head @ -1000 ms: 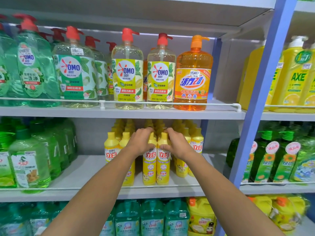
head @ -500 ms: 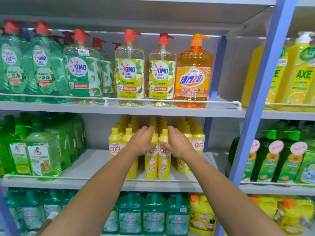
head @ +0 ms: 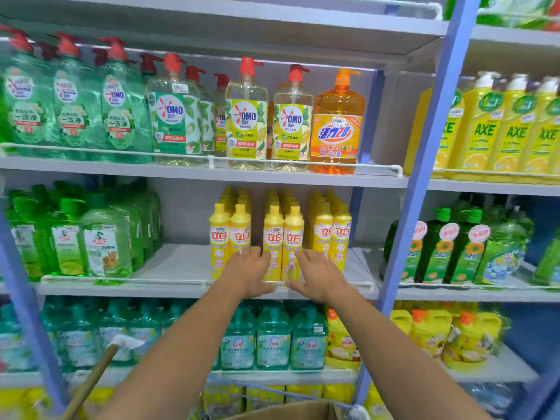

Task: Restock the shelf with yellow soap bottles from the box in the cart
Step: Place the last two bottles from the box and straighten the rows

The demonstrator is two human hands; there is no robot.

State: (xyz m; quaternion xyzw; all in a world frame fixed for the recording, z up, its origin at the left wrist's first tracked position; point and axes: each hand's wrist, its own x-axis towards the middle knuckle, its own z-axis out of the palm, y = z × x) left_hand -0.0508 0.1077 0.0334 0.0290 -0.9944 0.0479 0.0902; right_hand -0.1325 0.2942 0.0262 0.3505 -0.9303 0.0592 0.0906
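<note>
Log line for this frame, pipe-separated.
left hand: open | right hand: open | two front yellow bottles: upright on shelf, between hands

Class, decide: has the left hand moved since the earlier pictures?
Yes. The left hand has dropped from the cap of the front yellow bottle to its lower body.

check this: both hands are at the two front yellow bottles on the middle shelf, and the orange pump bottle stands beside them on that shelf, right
Not quite. The head view shows the orange pump bottle on the shelf above, right of the OMO bottles. The rest holds: left hand and right hand are at the two front yellow bottles on the middle shelf.
</note>
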